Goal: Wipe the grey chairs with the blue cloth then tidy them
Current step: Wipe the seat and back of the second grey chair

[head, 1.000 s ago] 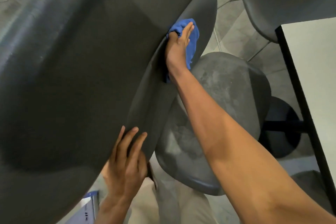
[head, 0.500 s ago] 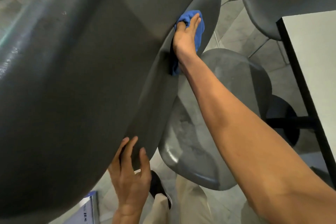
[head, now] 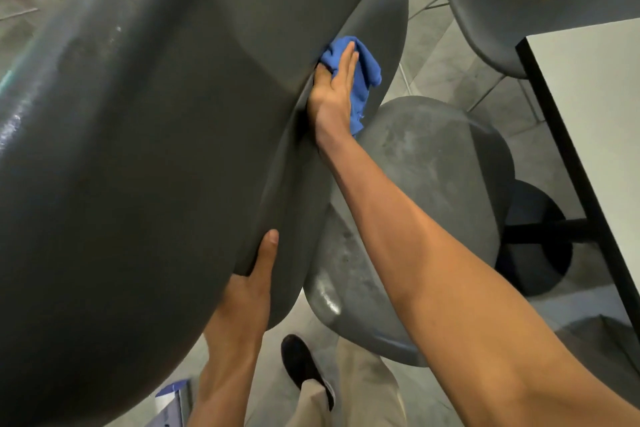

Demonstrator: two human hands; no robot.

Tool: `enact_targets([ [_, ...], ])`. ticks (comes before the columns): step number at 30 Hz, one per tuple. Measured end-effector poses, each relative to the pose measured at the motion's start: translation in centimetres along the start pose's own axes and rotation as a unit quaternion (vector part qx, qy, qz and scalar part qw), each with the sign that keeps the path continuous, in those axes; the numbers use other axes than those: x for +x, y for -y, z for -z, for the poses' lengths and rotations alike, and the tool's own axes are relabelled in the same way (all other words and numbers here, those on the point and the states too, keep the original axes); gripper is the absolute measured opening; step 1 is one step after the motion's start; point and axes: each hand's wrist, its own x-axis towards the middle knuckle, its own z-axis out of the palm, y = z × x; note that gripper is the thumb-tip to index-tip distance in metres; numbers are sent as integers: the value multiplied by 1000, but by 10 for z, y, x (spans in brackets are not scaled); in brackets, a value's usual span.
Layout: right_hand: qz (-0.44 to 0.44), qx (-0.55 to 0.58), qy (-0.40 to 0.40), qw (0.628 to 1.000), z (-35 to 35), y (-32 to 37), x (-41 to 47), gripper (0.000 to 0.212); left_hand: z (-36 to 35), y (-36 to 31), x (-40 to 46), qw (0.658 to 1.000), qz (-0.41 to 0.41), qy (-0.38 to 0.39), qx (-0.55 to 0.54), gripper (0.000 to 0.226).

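Closest to me, the left hand (head: 251,282) braces the lower rim of the big grey chair (head: 145,135) that fills most of the view. Its thumb lies straight up the edge, the rest of the fingers are tucked behind the shell where I cannot see them, so I cannot tell whether they are clamped on it or just pushing. Below, a dark shoe (head: 301,362) and a beige trouser leg stand on the tiled floor (head: 426,55).

Further out, the right hand (head: 334,87) presses the blue cloth (head: 363,76) flat against the inner face of a second chair back (head: 384,21), right where it meets the first shell; the fingers are straight and laid over the cloth, not curled round it. The wiping step looks to be in hand, in the seam between the stacked shells. Beneath the arm sits a grey seat (head: 433,163), its surface mottled and dusty, which I judge wants the cloth next: a slide down off the back onto that seat while the left hand steadies the stack.

Beyond stand another grey chair (head: 519,0) and the white bench (head: 602,90). Tidying is not yet begun.
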Motion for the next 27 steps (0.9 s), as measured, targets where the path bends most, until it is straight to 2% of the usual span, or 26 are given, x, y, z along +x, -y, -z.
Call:
enact_targets([
  [3,12,21,-25,999,-2,-2,5,60,-2,-3,-3,1000,1,-6,6,82],
  [8,25,-10,-11,1000,1,-2,6,60,0,-10,-10,1000,-6,-26,6,72],
  [11,17,-9,-3,1000,4,0,3,60,1,-10,-22,999,3,-3,42,73],
  [15,-4,-41,9,999,8,-4,-13,62,1,-8,-38,995,53,38,74,70],
  [20,52,-61,45,996,3,-25,-42,64,-7,-18,-29,993,70,12,97,65],
  [27,-51,-43,-28,997,8,8,50,60,-10,-16,-30,991,61,2,117,61],
])
